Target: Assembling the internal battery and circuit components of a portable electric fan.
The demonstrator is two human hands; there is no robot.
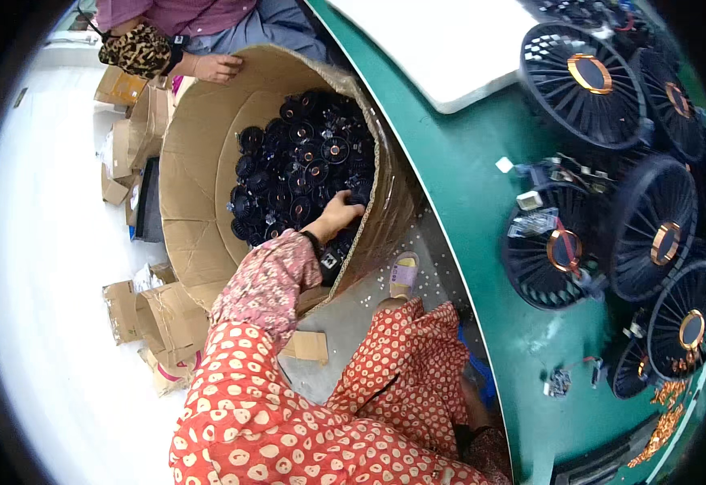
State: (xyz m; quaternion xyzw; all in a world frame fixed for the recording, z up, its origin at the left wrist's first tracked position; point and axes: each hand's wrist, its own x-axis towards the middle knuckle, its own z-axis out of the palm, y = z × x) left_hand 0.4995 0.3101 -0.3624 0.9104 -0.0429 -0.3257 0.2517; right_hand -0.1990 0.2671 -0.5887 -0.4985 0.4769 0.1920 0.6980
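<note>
The left hand (341, 215) reached down inside a large, many-sided cardboard carton (195, 170), at its right, near part. Its fingers were bent against the dark pieces there; I cannot tell whether they had closed on one. A dark band circled the wrist, below which ran a pink floral sleeve (268, 279). Beside the table's left edge, at the near end, a dim strip of bare skin (474, 404) showed; I cannot tell whether it belonged to the right hand, or how that hand was held.

Black ribbed round coil housings (300, 166), several with copper rings at their centres, lay heaped in the carton. On the far left, a co-worker's hand (218, 69) rested on its rim, beneath a leopard-print sleeve (136, 50).

To the right stood a green table (482, 162). Larger-looking black spoked wheels with copper coils (654, 230) crowded its right side, some leaning on others. A white board (442, 48) lay at the far end, a small circuit board (559, 381) nearer, and copper scraps (658, 436) at the near right.

Smaller open cardboard boxes (173, 319) stood left of the carton; a lilac slipper (404, 275) was on the speckled floor (361, 315) between carton and table.
</note>
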